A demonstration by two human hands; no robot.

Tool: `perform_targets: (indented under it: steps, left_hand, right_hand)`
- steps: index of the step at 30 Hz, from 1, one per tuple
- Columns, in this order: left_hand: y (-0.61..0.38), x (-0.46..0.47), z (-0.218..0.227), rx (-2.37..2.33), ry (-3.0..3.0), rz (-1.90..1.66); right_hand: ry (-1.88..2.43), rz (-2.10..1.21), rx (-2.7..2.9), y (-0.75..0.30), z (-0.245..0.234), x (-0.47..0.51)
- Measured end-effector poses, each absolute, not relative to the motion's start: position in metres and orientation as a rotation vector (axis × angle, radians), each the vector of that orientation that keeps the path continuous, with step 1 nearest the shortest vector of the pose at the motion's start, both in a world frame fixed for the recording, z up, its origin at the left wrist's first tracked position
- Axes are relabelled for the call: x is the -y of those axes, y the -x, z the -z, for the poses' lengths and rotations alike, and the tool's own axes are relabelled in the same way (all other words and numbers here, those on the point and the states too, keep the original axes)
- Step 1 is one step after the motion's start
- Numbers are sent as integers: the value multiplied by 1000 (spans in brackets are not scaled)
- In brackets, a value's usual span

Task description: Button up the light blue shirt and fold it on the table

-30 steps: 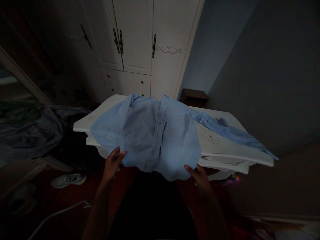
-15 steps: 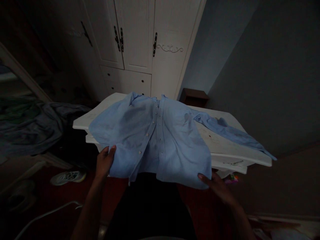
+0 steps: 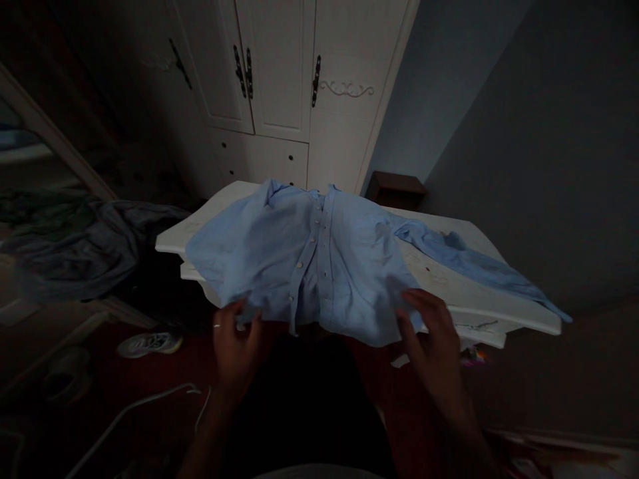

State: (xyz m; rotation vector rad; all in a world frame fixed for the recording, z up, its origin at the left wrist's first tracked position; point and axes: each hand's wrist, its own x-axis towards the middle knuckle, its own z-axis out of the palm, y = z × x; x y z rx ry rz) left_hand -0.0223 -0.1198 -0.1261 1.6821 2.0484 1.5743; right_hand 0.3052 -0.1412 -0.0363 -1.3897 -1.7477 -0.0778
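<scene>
A light blue button-up shirt [image 3: 357, 266] lies front up across a white table [image 3: 479, 246], its front unbuttoned and its hem hanging over the near edge. One sleeve stretches out to the right along the tabletop. At the hem's left corner is my left hand [image 3: 237, 342], thumb and fingers apart, with a ring on one finger. My right hand [image 3: 432, 339] is at the hem's right corner, its fingers spread. Whether the fingertips touch the cloth is hard to see in the dim light.
Behind the table stands a white wardrobe [image 3: 279, 73], with a small brown cabinet [image 3: 399, 181] beside it. Dark clothes [image 3: 84, 253] are heaped at the left. A shoe [image 3: 150, 344] and a white hanger-like rod [image 3: 134, 416] lie on the red floor.
Both hands have let go of the hem corners and opened. The left hand has moved right, and the right hand has come up slightly. The hem now sits a little higher.
</scene>
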Motion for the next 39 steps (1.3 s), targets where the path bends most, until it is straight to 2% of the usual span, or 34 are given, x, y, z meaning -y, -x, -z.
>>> perform_targets:
  steps: [3,5,11,15,18,22,31,39]
  left_hand:
    - [-11,112,136,-1789,-1629,-1398]
    - [-27,102,144,-1709,-1563,-1392]
    - [-41,79,155,-1536,-1458,-1399]
    - [-41,82,145,-1522,-1553,-1439]
    - [-38,95,129,-1511,-1760,-1514]
    - [-31,116,113,-1512,-1970,-1509]
    - [-38,114,105,-1512,-1608,-1445]
    - [-51,105,90,-1409,-1475,-1472]
  right_hand:
    - [994,-47,2256,-272,34,110]
    - [872,-4,2494,-254,37,89]
    - [890,367,2722,-230,36,54]
    - [814,445,2807,-227,28,47]
    - [684,332,2862,-229,26,39]
    - [624,13,2768,-240,23,27]
    - [575,-192,3001,-243,2,19]
    - [687,322,3259,-231,-7,37]
